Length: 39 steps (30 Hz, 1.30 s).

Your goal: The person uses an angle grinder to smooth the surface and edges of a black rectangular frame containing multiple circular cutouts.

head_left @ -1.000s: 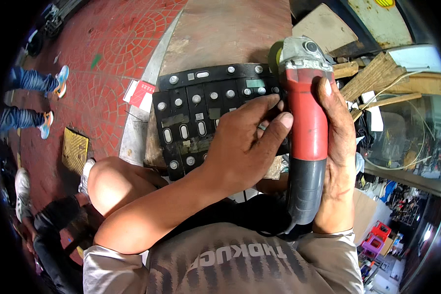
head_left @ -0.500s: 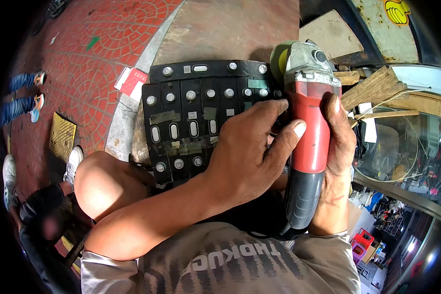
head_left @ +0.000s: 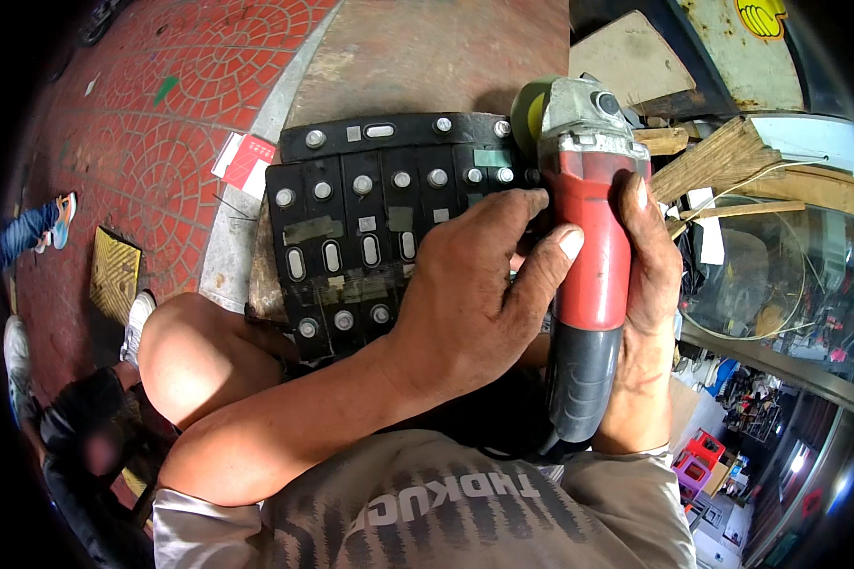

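My right hand (head_left: 653, 251) is wrapped around the far side of a red and black angle grinder (head_left: 590, 251), its thumb along the red body. The grinder stands nearly lengthwise before me, its metal head and yellowish-green disc (head_left: 533, 114) at the far end. My left hand (head_left: 470, 284) is closed against the grinder's left side, thumb tip at the red casing; its other fingers are mostly hidden. Just left of the disc lies a black block (head_left: 351, 213) of narrow strips side by side, with round metal studs, oval metal slots and bits of tape. The disc's lower edge, where it meets the block, is hidden.
A brown board (head_left: 427, 66) lies beyond the block. Wood scraps (head_left: 721, 166) and a glass-topped case (head_left: 778, 275) are at the right. A red-and-white card (head_left: 247, 161) lies on the kerb. At the left are another person's legs (head_left: 33, 232) and a seated person (head_left: 90, 427).
The whole view has shifted slightly, so the block and grinder appear a little further left. Both hands keep their hold. One shoe of the standing person at the left has gone from sight.
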Available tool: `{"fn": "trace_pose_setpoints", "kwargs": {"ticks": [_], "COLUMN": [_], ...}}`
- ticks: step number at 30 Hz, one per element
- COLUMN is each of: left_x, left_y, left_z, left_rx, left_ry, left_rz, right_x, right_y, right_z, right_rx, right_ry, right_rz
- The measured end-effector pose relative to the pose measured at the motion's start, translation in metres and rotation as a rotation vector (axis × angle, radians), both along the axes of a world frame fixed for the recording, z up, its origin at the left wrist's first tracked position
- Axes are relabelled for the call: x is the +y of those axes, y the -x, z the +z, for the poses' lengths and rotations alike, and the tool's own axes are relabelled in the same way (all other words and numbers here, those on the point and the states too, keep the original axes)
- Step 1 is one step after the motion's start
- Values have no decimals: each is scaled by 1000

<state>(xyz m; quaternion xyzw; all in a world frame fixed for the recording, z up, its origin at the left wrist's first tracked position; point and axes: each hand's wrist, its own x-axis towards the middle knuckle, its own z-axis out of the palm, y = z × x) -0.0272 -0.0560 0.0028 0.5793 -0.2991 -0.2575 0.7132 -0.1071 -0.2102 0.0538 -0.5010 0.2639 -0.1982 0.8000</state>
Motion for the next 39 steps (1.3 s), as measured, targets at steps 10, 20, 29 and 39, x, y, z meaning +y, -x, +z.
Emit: {"fn": "trace_pose_setpoints", "kwargs": {"ticks": [10,20,29,39], "left_x": [-5,-5,-6,-5], "left_y": [1,1,2,4], "left_z": [-4,-4,-6,-6], "left_rx": [-32,-18,-11,41], "left_ry": [88,94,97,114], "left_rz": [72,75,88,77], "right_x": [4,6,3,7], "right_y": [1,-3,-2,-5], "right_z": [2,7,6,11], "right_rx": [-2,-15,-7,-10], "right_ry": [1,-7,-7,-28], "right_rz": [-16,53,70,83]}}
